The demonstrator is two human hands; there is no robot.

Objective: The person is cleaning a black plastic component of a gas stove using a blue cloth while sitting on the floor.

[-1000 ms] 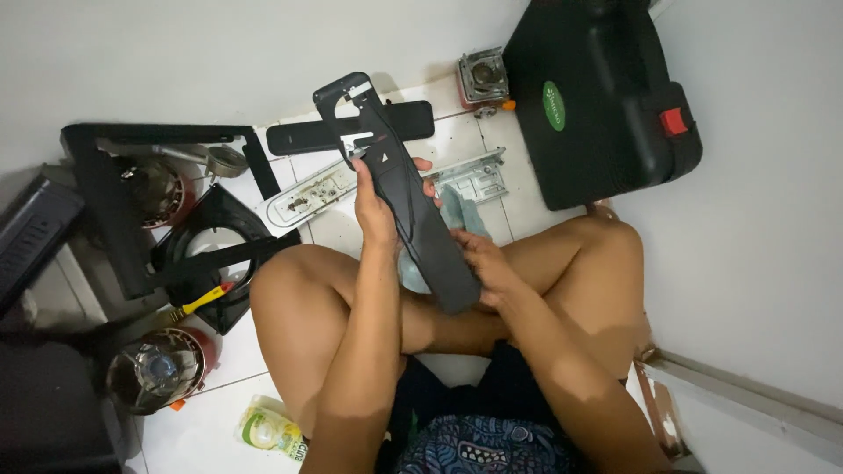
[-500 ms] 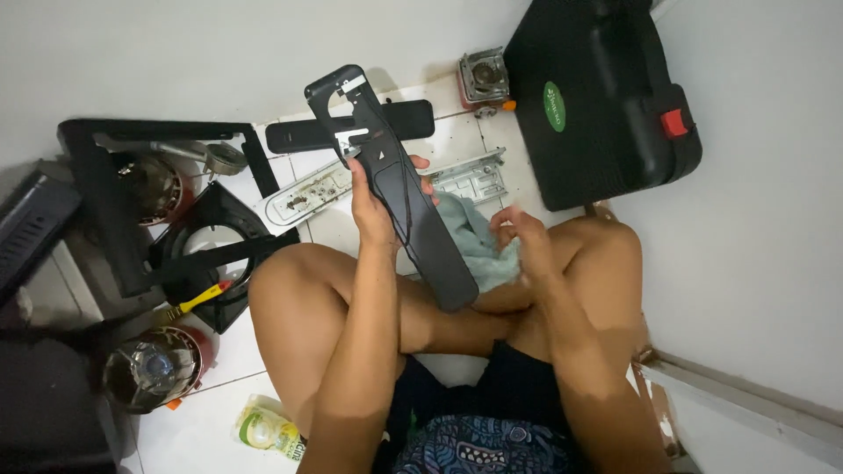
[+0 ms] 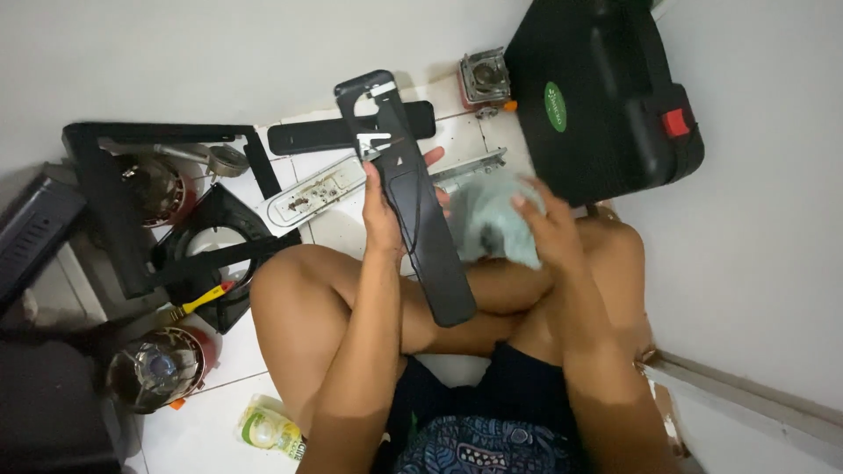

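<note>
Far off to the left of both hands, on the white tiled floor [image 3: 219, 412], lies a black metal frame [image 3: 97, 202] with a round burner part [image 3: 156, 180] inside it. Below that sits a black pan support [image 3: 211, 250], a yellow-handled screwdriver [image 3: 198, 303] resting against it, and lower still a round metal burner cup [image 3: 154, 369]. A small greenish bottle [image 3: 268, 430] lies near the person's left knee.

The left hand [image 3: 384, 215] is wrapped round the middle of a long black panel [image 3: 413, 202], thumb in front and fingers [image 3: 435, 158] showing behind its right edge. The panel runs tilted, its cut-out top end above the hand and its rounded lower end down across the crossed legs. Just beyond the hand's knuckles, on the floor, lie a pale metal strip [image 3: 312, 189] and a flat black bar [image 3: 307, 136].

Just right of the panel, the right hand [image 3: 544, 228] presses a pale blue-green cloth [image 3: 487, 219], fingers spread over it and curled into its folds; the cloth sits beside the panel's right edge, and I can't tell whether they touch. Above it stand a small metal valve block [image 3: 483, 79] and a big black stove body [image 3: 597, 96] with a red knob.
</note>
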